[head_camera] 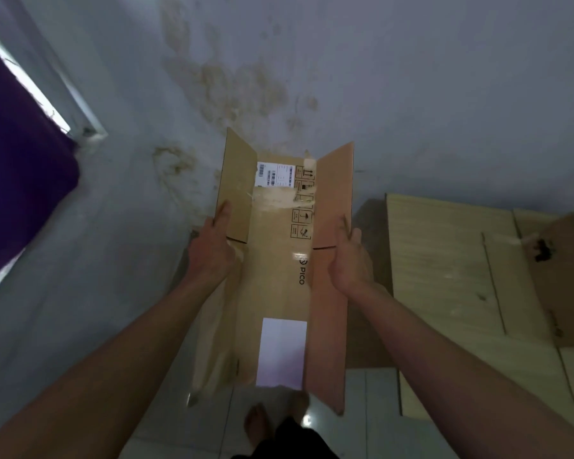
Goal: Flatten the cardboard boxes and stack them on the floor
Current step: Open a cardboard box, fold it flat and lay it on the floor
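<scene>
Two bare forearms reaching forward, left hand [212, 246] and right hand [348, 256] each with fingers curled over a side flap of the cardboard box [275, 260]. Box held up in the air above the tiled floor [371, 409], flaps raised. Flattened cardboard [444, 276] lying by the wall [411, 94] to the right.

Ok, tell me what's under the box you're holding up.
Below the cardboard box held by the left hand and right hand: pale floor tiles and a bare foot. The floor directly behind it is hidden.
</scene>
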Available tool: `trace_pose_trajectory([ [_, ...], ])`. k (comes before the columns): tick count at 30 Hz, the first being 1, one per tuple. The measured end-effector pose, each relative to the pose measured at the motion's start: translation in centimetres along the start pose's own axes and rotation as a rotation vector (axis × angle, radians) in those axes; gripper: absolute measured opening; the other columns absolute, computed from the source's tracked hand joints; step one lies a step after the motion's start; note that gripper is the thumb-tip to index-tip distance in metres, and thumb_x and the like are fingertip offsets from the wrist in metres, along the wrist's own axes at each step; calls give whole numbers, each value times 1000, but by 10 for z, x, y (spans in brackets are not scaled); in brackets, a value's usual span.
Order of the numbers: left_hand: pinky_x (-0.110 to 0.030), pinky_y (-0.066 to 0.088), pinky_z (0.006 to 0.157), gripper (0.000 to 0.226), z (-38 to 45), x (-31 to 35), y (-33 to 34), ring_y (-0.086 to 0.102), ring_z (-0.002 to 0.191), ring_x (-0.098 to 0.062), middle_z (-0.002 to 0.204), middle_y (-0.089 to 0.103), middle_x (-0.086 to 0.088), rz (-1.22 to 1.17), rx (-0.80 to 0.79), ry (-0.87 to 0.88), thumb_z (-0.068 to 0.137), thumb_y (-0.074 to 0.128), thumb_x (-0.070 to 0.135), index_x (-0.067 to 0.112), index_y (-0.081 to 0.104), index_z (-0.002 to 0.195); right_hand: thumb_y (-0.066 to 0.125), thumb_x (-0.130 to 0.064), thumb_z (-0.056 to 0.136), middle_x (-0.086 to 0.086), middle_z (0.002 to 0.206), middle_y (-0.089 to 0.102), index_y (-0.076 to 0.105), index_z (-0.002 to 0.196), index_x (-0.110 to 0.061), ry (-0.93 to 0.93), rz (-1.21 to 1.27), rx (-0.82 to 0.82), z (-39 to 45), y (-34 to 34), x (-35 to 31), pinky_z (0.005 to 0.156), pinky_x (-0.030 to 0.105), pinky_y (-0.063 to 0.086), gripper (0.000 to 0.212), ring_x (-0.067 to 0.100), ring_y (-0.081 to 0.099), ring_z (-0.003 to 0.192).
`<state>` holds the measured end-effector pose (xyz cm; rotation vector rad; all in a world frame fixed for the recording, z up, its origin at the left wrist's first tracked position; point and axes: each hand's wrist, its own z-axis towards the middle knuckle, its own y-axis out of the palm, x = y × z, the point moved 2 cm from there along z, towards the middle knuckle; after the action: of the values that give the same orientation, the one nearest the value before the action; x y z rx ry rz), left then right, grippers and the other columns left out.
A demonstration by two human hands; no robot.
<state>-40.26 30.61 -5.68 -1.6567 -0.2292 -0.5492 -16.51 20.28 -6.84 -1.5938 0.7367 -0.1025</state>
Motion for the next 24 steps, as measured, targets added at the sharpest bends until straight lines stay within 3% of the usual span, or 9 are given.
trace_pose_trajectory([
  [6,-38,44,102,84,34,-50,44,47,130,-30,153,36,-8,-47,-77,-66,88,43,-4,34,13,157,56,8,83,17,145,29,-7,160,-24,-44,8,-124,37,67,-7,74,42,52,104,36,62,97],
  [10,-39,46,97,86,63,-91,93,53,121,-33,145,46,-11,-32,-114,-91,86,43,-8,33,16,157,54,13,80,17,137,33,-5,160,-24,-27,4,-176,67,121,5,64,35,41,105,31,53,78],
  [12,-36,44,96,86,76,-113,122,53,121,-33,143,47,-12,-39,-138,-92,86,44,-8,32,17,157,53,15,81,16,134,34,-6,160,-24,-10,11,-207,82,149,13,62,35,44,106,25,50,73],
  [15,-34,45,97,88,98,-141,171,51,124,-30,150,42,-8,-81,-208,-103,86,44,-10,35,17,156,54,15,81,15,132,34,-3,160,-25,45,21,-230,103,195,27,65,41,54,105,28,56,75],
  [18,-37,44,96,86,116,-162,219,52,122,-33,144,47,-12,-56,-239,-107,86,43,-10,33,19,156,50,13,83,15,132,34,3,160,-22,92,68,-234,119,254,47,70,42,54,97,32,57,80],
  [21,-37,43,89,84,135,-196,276,54,113,-34,130,52,-15,8,-281,-103,86,43,-10,31,20,156,49,8,89,18,149,27,3,160,-22,172,102,-239,132,322,73,79,35,46,90,37,57,106],
  [24,-41,45,89,84,155,-242,341,57,106,-36,120,54,-16,25,-306,-63,86,44,-6,33,20,156,46,10,92,15,158,21,-3,159,-28,224,141,-231,145,391,98,79,28,45,92,33,58,109],
])
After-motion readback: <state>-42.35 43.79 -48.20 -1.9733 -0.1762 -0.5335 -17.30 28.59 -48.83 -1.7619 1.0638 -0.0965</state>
